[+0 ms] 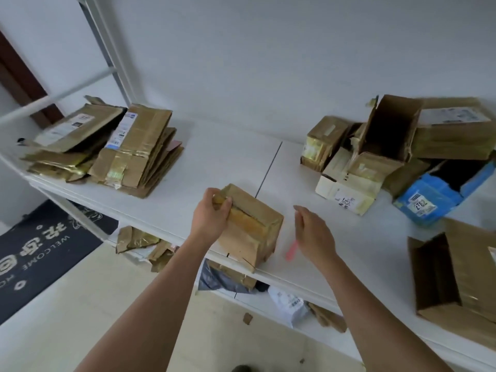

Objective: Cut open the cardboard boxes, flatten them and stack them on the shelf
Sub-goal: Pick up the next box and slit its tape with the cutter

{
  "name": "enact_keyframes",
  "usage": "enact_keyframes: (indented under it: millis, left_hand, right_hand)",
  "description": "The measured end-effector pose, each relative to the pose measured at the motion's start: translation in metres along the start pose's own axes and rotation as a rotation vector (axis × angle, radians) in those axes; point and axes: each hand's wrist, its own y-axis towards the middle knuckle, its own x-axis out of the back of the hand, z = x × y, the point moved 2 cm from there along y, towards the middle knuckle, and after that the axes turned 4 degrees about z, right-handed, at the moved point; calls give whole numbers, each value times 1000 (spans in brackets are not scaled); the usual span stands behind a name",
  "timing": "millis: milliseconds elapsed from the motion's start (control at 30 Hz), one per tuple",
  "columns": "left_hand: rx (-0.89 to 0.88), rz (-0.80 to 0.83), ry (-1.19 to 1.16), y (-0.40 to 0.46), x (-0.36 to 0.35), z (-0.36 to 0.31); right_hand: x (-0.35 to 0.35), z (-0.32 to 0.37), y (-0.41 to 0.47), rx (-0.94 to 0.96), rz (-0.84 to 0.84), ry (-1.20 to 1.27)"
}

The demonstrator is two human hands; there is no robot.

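1. Gripping the small taped cardboard box (251, 226) at its top flap, our left hand (212, 214) pinches; it sits at the shelf (214, 146) front edge.
2. At three o'clock of it, our right hand (314, 234) curls round a pink cutter (291, 249).
3. We judge it light, stiff, tape-slick; hold corners.

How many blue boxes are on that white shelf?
1. The blue box lies at the right of the shelf, at the front edge of the pile of unflattened boxes, with a white label facing up. Others could be hidden under that pile.

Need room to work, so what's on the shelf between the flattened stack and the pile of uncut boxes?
Head view: only bare white shelf with a dark seam.
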Motion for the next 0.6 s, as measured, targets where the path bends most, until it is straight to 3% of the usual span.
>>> enact_keyframes:
  millis: [133,267,400,600]
  left_hand:
    - [-24,61,-7,1,-8,4]
    - [49,122,-64,-13,-25,19]
    - [-49,116,26,-19,-47,12]
    - [-86,220,62,-19,-77,-3]
  right_hand:
    - [-14,-42,-4,41,258,-643]
    - [-11,-52,-9,138,137,-758]
    - [5,-68,-16,95,57,-615]
    - [50,-50,-27,140,-357,106]
